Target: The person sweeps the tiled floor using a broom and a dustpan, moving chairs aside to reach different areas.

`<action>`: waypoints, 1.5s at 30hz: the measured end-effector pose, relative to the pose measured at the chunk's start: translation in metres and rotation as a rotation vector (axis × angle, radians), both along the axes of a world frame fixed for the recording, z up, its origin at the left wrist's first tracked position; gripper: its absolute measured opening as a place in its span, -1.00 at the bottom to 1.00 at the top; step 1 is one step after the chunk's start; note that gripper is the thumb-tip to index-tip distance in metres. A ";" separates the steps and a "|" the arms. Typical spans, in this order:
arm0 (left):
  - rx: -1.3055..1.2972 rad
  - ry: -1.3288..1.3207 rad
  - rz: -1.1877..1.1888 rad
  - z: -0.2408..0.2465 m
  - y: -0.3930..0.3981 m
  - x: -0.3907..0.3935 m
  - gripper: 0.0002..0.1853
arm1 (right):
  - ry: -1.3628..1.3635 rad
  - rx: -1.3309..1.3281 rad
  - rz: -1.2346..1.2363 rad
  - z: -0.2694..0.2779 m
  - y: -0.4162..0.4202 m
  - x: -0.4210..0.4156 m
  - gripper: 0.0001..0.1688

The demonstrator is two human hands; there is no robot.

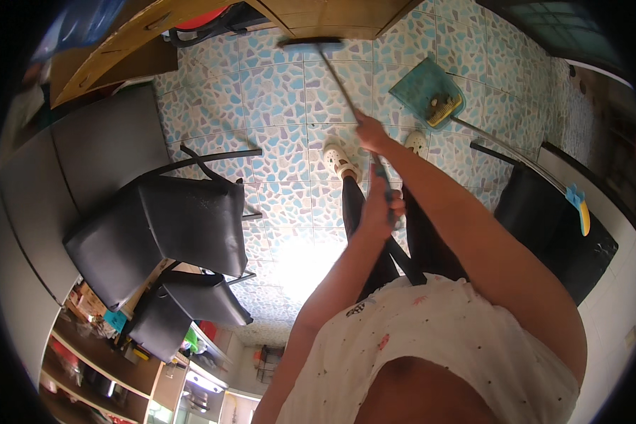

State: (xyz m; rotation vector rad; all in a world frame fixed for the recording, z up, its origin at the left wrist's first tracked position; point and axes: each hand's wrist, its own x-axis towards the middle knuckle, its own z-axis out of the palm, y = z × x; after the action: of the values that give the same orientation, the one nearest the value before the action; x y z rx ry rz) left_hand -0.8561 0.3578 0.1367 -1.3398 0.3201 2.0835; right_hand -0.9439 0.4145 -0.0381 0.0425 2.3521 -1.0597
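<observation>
My left hand (380, 206) is closed around the upper part of a broom's handle, close to my body. Farther down the same handle (339, 85), my right hand (372, 134) grips it too. The wide broom head (312, 44) lies on the tiled floor by the base of a wooden cabinet, slightly blurred. To the right of my feet a teal dustpan (429, 95) rests on the floor, with debris and a yellow-bristled brush part in it. Its long metal handle (509, 148) leans towards a black chair and ends in a blue and yellow grip (582, 209).
Black padded chairs (196, 222) stand at the left beside grey panels (108, 153). Another black chair (551, 222) is at the right. The wooden cabinet (328, 18) bounds the floor ahead. Cluttered shelves (100, 355) are at the lower left.
</observation>
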 end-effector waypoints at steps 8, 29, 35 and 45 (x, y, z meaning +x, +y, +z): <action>0.126 0.025 -0.296 0.027 0.035 0.029 -0.51 | -0.328 -0.031 -0.529 0.069 0.090 0.041 -0.32; 0.311 -0.015 0.028 0.018 -0.122 -0.001 -0.58 | -0.741 -0.752 -1.222 -0.018 -0.039 0.010 -0.81; -0.068 -0.033 0.052 0.032 -0.157 -0.011 -0.66 | -0.388 -0.483 -0.510 -0.077 -0.157 0.004 -0.88; 0.171 -0.031 -0.193 0.028 -0.107 -0.024 -0.57 | -0.851 -0.856 -1.297 -0.011 -0.026 0.004 -0.84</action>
State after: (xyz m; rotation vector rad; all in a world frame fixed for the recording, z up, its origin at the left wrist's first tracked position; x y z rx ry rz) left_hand -0.8799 0.2510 0.1651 -1.1905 0.2419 1.8830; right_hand -0.9398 0.3883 -0.0492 1.4718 0.7878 -1.9509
